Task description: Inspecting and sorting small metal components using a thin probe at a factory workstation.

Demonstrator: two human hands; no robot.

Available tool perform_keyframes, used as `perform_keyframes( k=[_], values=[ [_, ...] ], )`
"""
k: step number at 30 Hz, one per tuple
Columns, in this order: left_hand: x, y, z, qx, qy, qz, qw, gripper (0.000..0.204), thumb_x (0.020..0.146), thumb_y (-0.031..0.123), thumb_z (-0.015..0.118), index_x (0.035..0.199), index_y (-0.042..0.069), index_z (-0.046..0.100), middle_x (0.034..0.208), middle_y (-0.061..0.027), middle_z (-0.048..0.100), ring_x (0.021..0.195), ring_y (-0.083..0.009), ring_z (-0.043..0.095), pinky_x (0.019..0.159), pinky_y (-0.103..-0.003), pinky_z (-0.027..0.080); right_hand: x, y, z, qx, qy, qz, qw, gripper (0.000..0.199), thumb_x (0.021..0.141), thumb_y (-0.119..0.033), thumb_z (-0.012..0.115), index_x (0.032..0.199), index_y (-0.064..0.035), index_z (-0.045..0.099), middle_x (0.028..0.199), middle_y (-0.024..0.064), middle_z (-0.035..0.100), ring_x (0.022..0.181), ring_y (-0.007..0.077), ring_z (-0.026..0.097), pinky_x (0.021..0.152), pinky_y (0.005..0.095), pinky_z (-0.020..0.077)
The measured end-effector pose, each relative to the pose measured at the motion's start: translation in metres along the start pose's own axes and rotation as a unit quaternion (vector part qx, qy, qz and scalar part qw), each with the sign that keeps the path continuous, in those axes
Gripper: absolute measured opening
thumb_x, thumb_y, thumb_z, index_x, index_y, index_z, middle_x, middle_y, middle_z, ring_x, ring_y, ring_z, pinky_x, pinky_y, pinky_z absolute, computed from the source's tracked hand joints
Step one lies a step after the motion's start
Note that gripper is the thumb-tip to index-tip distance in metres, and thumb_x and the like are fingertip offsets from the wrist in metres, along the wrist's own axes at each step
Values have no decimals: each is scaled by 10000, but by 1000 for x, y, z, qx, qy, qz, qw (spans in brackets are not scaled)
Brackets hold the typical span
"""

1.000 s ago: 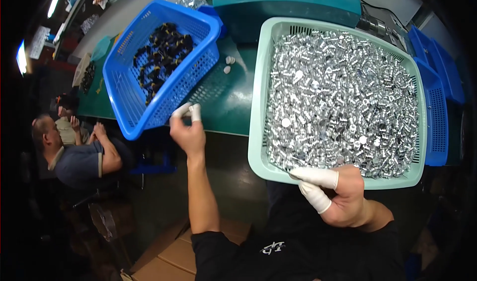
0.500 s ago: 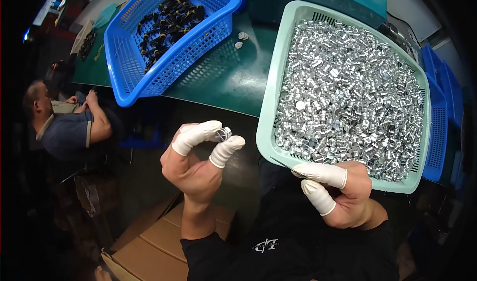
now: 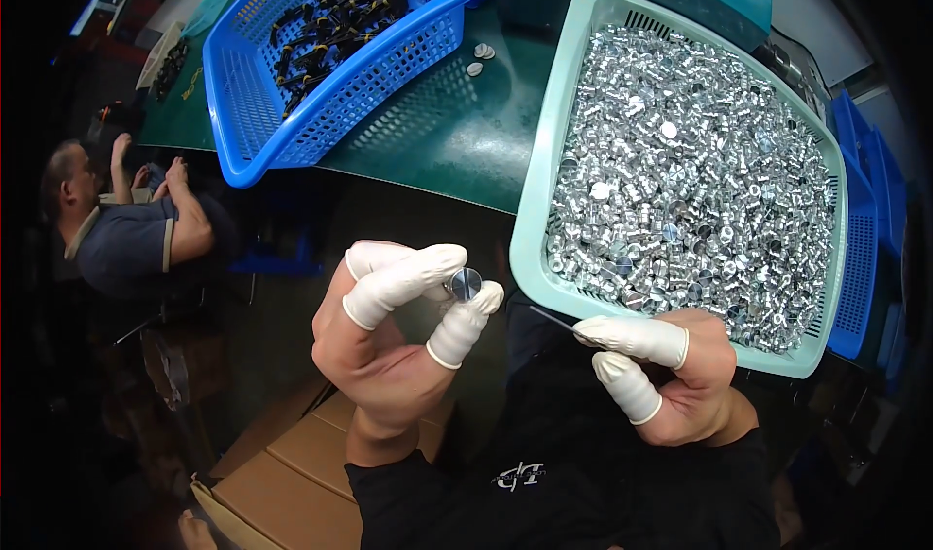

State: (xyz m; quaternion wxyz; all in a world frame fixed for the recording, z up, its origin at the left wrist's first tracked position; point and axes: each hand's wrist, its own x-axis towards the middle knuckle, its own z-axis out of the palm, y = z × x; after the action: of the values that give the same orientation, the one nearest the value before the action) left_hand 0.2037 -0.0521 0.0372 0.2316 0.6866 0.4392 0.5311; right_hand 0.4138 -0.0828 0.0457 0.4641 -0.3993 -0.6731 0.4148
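Note:
My left hand (image 3: 384, 341), with white finger cots on its fingers, pinches a small round silver metal part (image 3: 466, 285) between thumb and fingertips. The part's flat face, with a line across it, is turned into view. A thin, straight metal tool (image 3: 552, 320) sticks out to the left from between the thumb and finger of my right hand (image 3: 671, 375), also in white finger cots; its far end is hidden in my grip. Tool and part are apart. Beyond my right hand stands a pale green basket (image 3: 530, 249) full of small shiny metal parts (image 3: 690, 181).
A blue perforated basket (image 3: 335, 106) with black-and-yellow tools (image 3: 340, 25) rests on the green table (image 3: 457, 152). Several pale discs (image 3: 476, 68) lie beside it. Blue bins (image 3: 853, 278) stand at the right. A cardboard box (image 3: 301, 472) is at lower left. A co-worker (image 3: 136, 229) sits far left.
My left hand has moved slightly right, and the metal part has turned to show its flat face. My right hand stays nearly still with the tool. The co-worker's one hand has risen.

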Motion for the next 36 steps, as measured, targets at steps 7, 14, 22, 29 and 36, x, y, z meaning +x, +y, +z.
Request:
perform_keyframes(
  k=[7,14,22,29,36],
  values=[
    [-1,-8,0,-315,-33,-149,937,384,653,197,838,925,10,641,800,-76,590,688,-131,562,590,-235,429,2,4,2,49,-21,-29,998,207,790,20,617,990,70,640,619,111,631,498,171,611,465,247,457],
    [-3,-15,7,-522,-80,-269,805,520,685,535,754,862,77,585,734,-42,532,675,-155,497,564,-258,344,6,3,7,53,7,-45,998,211,798,14,615,999,74,635,634,110,635,493,180,607,469,254,464],
    [0,-9,12,-363,-37,-113,924,559,593,538,815,834,104,556,720,5,488,655,-137,449,574,-264,269,9,-3,3,40,2,-33,999,247,773,-1,681,1015,36,653,636,97,644,510,176,636,455,247,476],
    [-1,-1,13,-274,5,-67,959,538,604,493,829,854,92,571,725,-19,517,628,-140,462,551,-256,270,9,-5,7,50,-1,-63,997,208,799,0,627,991,80,633,619,114,629,491,181,608,460,255,461],
    [0,3,9,-296,-4,-59,953,509,504,263,911,849,65,594,763,-28,564,661,-118,512,545,-224,394,6,-8,6,54,4,-45,998,245,775,12,672,1016,48,650,633,100,638,504,172,626,452,250,468]
  ],
)
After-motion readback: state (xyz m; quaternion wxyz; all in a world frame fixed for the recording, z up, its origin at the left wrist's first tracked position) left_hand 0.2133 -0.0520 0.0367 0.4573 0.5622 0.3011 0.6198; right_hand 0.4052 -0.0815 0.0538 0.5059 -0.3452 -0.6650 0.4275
